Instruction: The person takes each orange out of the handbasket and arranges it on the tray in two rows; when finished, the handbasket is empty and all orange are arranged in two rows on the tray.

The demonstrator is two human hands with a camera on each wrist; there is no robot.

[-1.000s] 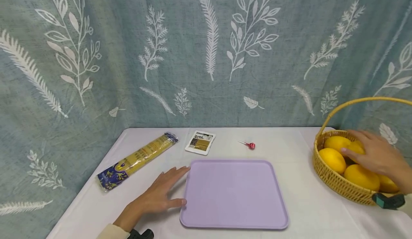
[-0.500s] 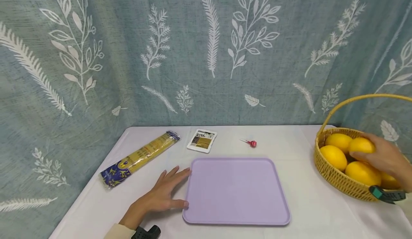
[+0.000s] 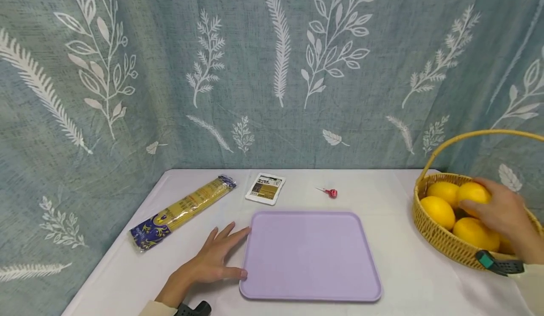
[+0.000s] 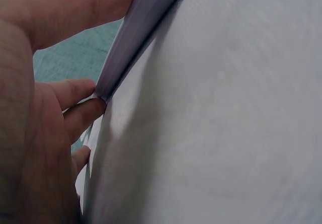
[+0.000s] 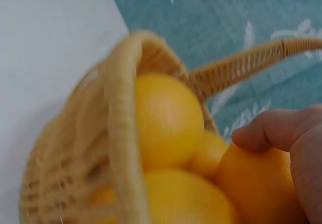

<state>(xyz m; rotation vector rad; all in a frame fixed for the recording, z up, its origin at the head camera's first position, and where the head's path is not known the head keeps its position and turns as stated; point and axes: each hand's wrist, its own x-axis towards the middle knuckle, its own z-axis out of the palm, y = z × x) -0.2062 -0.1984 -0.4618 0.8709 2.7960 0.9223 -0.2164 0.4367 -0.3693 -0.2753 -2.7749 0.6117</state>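
My right hand (image 3: 507, 212) holds an orange (image 3: 472, 195) at the top of the wicker basket (image 3: 437, 240) on the right. In the right wrist view the thumb lies on the held orange (image 5: 256, 183), and the other fingers are hidden. Several more oranges (image 3: 437, 212) fill the basket around it. My left hand (image 3: 212, 259) is spread at the left side of a lilac tray (image 3: 312, 254). Its thumb and forefinger touch the tray's rim, and the left wrist view has its fingertips against the tray edge (image 4: 136, 38).
A long packet of dry noodles (image 3: 182, 212) lies slantwise at the left. Behind the tray are a white-edged flat packet (image 3: 265, 188) and a red lollipop (image 3: 331, 193). The basket's tall handle (image 3: 480, 134) arches over the fruit. A patterned curtain (image 3: 272, 70) hangs behind the white-covered table.
My right hand has taken hold of an orange, turned it more into view and shifted slightly within the basket. The left hand stays at the tray's edge; the head view has shifted slightly.
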